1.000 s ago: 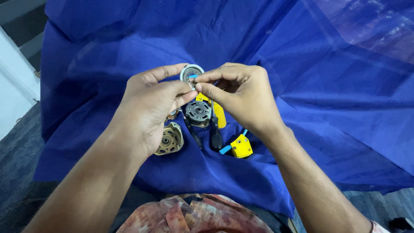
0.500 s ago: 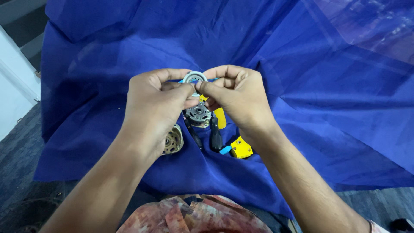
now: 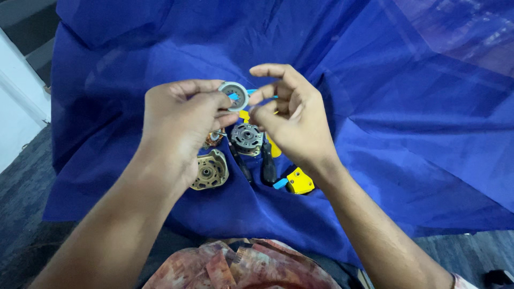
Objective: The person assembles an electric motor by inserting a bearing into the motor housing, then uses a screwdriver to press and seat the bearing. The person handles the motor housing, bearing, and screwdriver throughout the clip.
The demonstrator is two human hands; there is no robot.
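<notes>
A wide sheet of deep blue cloth covers the work surface and fills most of the view from above, rumpled into long folds that run toward the upper corners. At the far left edge a strip of pale wall and a patch of dark grey floor show beyond the cloth, and more dark floor appears at the lower right; the cloth's near edge hangs just in front of the person's lap, where a reddish patterned garment shows at the bottom. The right half of the cloth lies bare and open, while the small parts are gathered near the middle. The left hand is raised above the cloth and pinches a small round grey metal ring between thumb and fingers, the ring's open face turned toward the camera. The right hand is just beside it, fingers curled and loosely apart, thumb and fingertips near the ring's edge; whether they touch it cannot be told. A thin light blue piece shows between the two hands. Below the hands, resting on the cloth, are a grey round motor part, a brass-coloured housing plate, dark tool handles and a small yellow tool with a blue tip.
</notes>
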